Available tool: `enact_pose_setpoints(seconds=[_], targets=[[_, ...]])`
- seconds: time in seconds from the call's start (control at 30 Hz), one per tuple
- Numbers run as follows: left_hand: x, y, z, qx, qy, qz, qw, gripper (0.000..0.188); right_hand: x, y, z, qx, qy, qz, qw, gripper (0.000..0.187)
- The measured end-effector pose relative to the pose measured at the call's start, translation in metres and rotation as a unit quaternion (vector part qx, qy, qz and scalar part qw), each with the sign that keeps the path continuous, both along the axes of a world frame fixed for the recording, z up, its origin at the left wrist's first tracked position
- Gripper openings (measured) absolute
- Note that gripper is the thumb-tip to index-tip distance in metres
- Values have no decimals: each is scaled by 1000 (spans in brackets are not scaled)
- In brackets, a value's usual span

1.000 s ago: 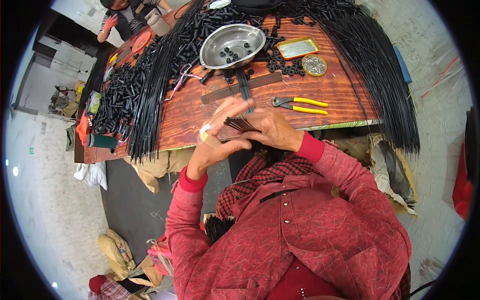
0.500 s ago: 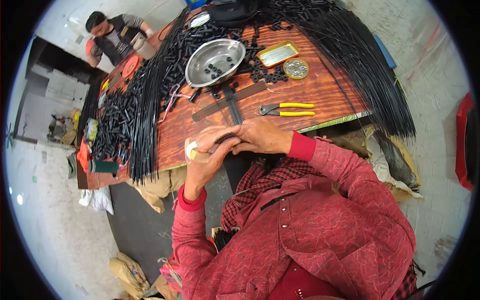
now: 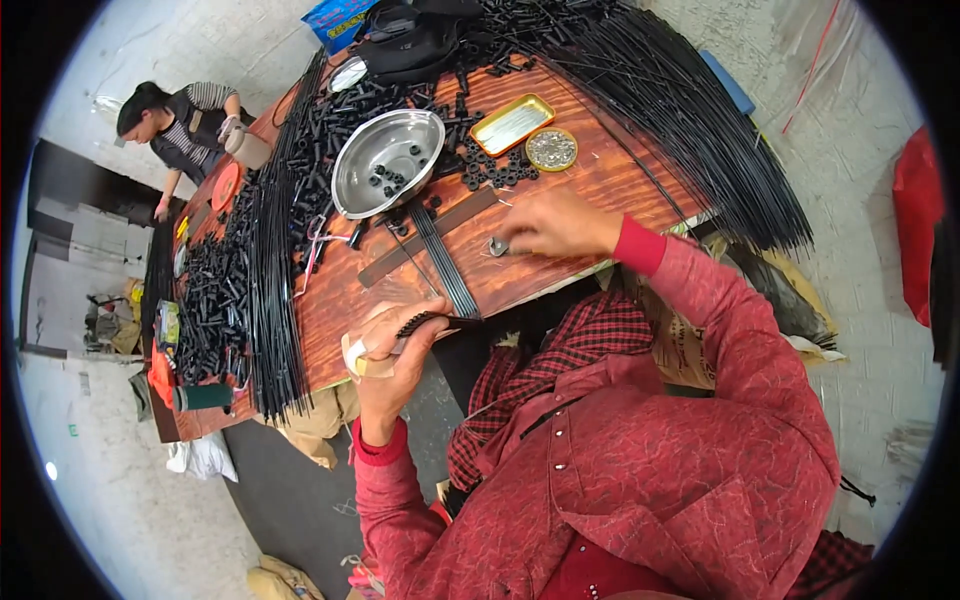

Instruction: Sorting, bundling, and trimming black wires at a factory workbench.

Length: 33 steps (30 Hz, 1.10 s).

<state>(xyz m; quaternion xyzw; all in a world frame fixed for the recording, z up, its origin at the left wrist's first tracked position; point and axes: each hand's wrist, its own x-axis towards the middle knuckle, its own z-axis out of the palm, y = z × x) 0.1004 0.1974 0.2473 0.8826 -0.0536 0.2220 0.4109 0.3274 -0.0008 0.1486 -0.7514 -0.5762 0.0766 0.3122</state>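
Note:
My left hand (image 3: 385, 340), with a pale patch on it, is closed around a dark strip (image 3: 424, 322) that has a row of small bumps along its edge. Beside it, a bundle of thin black rods (image 3: 445, 265) runs from the steel bowl to the table's front edge. One thin rod slants toward my left fingers. My right hand (image 3: 560, 224) is curled over the cutting pliers (image 3: 498, 246); only their grey head shows, the handles hidden under the hand. A flat dark bar (image 3: 395, 262) lies across the table beneath the rods.
The steel bowl (image 3: 343, 180) holds several black nuts. A yellow tray (image 3: 488, 145) and a round tin (image 3: 552, 150) of small metal parts stand to its right. Long black rods (image 3: 690, 120) and black tubes (image 3: 215, 315) heap both sides. A co-worker (image 3: 185, 125) stands far left.
My hands have parted: the left moved down with the strip, the right moved right onto the pliers. The view has shifted. The co-worker now has a hand on a beige container.

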Motion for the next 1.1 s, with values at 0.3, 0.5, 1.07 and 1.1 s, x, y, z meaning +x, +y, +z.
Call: enact_pose_setpoints(seconds=[0.3, 0.5, 1.07, 1.1], targets=[[1, -7, 1, 2, 2, 5, 1000, 18, 156, 44, -24, 25, -177, -197, 964, 14], [-2, -6, 0, -23, 23, 17, 999, 18, 166, 59, -48, -17, -322, -149, 935, 11], [2, -2, 1, -20, 56, 15, 998, 22, 21, 40, 81, 182, 111, 34, 976, 12], [6, -1, 2, -5, 30, 6, 1000, 22, -8, 33, 98, 156, 142, 58, 976, 11]])
